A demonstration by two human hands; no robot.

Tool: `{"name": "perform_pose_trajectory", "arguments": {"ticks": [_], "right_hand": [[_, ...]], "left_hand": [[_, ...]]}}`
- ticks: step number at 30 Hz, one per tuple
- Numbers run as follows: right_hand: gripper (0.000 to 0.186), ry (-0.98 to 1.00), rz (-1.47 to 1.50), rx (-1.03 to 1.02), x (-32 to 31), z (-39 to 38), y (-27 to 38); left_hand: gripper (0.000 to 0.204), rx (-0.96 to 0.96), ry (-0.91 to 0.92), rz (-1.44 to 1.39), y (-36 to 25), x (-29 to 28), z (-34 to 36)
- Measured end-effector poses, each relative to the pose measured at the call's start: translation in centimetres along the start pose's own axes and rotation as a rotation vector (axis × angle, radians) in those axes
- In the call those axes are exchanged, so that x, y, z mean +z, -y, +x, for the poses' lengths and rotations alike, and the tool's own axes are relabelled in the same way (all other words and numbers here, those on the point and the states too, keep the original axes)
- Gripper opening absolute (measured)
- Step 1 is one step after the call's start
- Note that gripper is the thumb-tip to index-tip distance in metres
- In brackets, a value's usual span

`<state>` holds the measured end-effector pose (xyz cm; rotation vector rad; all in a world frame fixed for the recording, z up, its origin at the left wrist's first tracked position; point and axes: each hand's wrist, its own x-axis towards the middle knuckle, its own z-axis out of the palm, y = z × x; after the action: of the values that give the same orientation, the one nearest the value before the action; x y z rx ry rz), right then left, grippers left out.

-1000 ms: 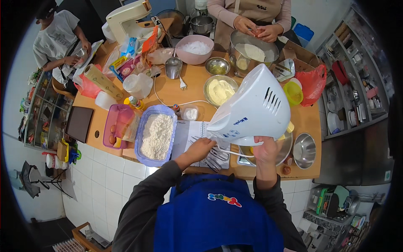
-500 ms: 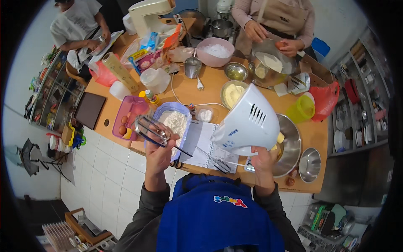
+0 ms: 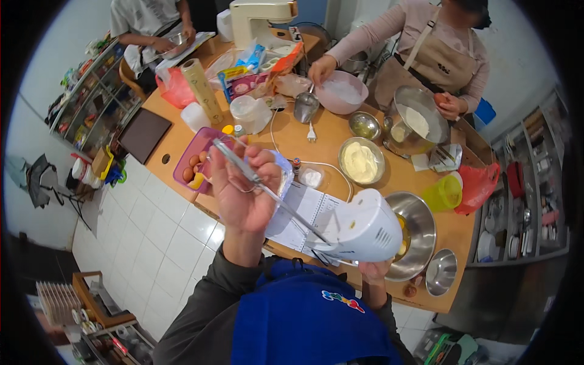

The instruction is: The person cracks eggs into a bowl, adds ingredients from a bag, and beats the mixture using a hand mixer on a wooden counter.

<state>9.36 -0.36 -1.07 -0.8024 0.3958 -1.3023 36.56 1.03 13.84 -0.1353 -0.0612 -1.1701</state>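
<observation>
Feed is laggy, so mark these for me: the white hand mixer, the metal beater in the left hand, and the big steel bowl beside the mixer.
white hand mixer (image 3: pixel 365 234), head view, on its body.
metal beater (image 3: pixel 267 190), head view, on its shaft.
big steel bowl (image 3: pixel 420 240), head view, on its inner wall.

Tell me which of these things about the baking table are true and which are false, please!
1. The left hand holds a metal beater. True.
2. The right hand holds a red mixer. False: the hand mixer is white.
3. The pink tray holds eggs. True.
4. The big steel bowl sits on the floor. False: it is on the wooden table.
</observation>
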Motion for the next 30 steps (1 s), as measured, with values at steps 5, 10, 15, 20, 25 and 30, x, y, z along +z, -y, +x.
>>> {"name": "perform_pose_trajectory", "arguments": {"ticks": [5, 10, 15, 20, 25, 30], "right_hand": [[0.060, 0.024, -0.100, -0.034, 1.7, -0.3, 1.1], [0.056, 0.065, -0.270, -0.091, 1.8, -0.7, 1.8], [0.052, 0.084, -0.571, -0.237, 2.0, 0.0, 2.3], [0.049, 0.087, -0.901, -0.428, 2.3, 0.3, 3.1], [0.044, 0.066, -1.052, -0.483, 3.2, 0.3, 4.2], [0.038, 0.178, -1.162, -0.466, 3.0, -0.4, 4.8]], "left_hand": [[0.039, 0.076, -0.072, 0.008, 2.0, 0.5, -0.3], [0.040, 0.182, -0.019, 0.106, 2.5, 0.3, -0.6], [0.041, 0.177, -0.057, 0.161, 3.0, 0.2, -1.3], [0.038, 0.052, -0.237, 0.289, 3.1, -1.5, -2.2], [0.036, -0.052, -0.237, 0.691, -0.9, -3.2, -2.2], [0.037, 0.082, -0.077, 1.383, -4.2, -3.8, -2.6]]}}
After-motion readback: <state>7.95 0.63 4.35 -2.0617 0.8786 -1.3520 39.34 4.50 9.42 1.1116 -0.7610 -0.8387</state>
